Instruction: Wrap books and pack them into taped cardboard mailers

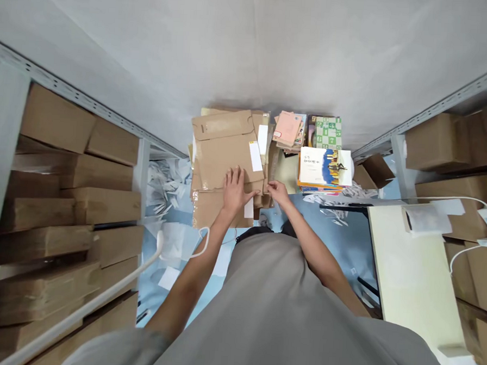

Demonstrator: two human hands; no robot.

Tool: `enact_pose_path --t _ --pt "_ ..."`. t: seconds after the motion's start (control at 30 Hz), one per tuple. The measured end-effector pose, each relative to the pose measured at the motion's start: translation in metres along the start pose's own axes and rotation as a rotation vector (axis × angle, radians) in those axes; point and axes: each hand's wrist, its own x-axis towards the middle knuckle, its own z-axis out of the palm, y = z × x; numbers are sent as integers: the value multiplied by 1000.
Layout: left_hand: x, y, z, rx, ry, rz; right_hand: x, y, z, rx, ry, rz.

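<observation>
A pile of flattened brown cardboard boxes (224,149) lies on the floor against the wall, straight ahead of me. My left hand (235,190) rests flat on the top sheet, fingers spread. My right hand (278,192) is at the pile's right edge, its fingers pinched on the cardboard edge there. White labels (256,156) are stuck on the top sheets.
Stacks of books (325,167) stand right of the pile, near the wall. Metal shelves with brown cartons (63,195) line the left and the right (445,144). A pale table (410,267) stands at the right. White paper scraps (165,184) litter the blue floor.
</observation>
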Motion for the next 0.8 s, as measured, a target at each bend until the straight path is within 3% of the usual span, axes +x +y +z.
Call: enact_pose_path --t 0.13,0.33,0.5,0.67,0.8 --pt "-1 -5 -7 -35 -14 -2 -1 -3 3 52 22 83" --pt "35 -30 -14 -300 60 74 11 -10 6 178 55 66" --pt "44 -39 -13 -312 30 76 9 -14 16 344 -42 179" --pt "32 -48 -27 -342 132 68 9 -18 19 479 -71 89" --pt "1 -49 -35 -339 155 99 20 -21 9 540 -67 -5"
